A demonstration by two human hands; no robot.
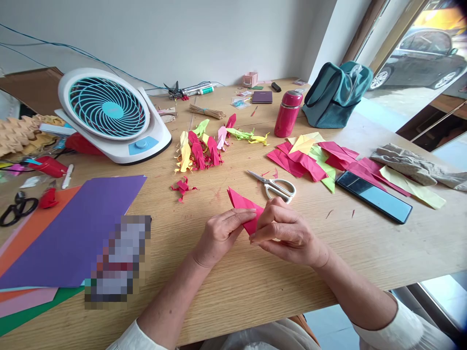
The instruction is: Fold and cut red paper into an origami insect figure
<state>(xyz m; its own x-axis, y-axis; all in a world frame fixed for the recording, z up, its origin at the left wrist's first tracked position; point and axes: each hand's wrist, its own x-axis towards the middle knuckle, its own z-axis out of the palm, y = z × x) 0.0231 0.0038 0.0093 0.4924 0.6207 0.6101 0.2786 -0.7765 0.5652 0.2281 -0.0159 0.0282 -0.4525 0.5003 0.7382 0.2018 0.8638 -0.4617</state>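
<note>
Between my two hands is a folded piece of red paper (243, 200), its pointed end sticking out to the upper left. My left hand (221, 231) grips its left side, fingers laid over the top. My right hand (286, 233) pinches the lower right part, and the fingers cover that corner. Just beyond the paper lie white-handled scissors (279, 187), blades pointing up and left. A small red folded paper figure (183, 188) rests to the left. Farther back is a cluster of folded paper figures (199, 150) in red, yellow, green and pink.
Red, yellow and green paper pieces (297, 163) lie at right by a phone (374, 197) and grey cloth (404, 163). Behind stand a red bottle (288, 116) and teal bag (333, 99). At left are a fan (120, 116), coloured sheets (73, 228) and black-handled scissors (18, 210).
</note>
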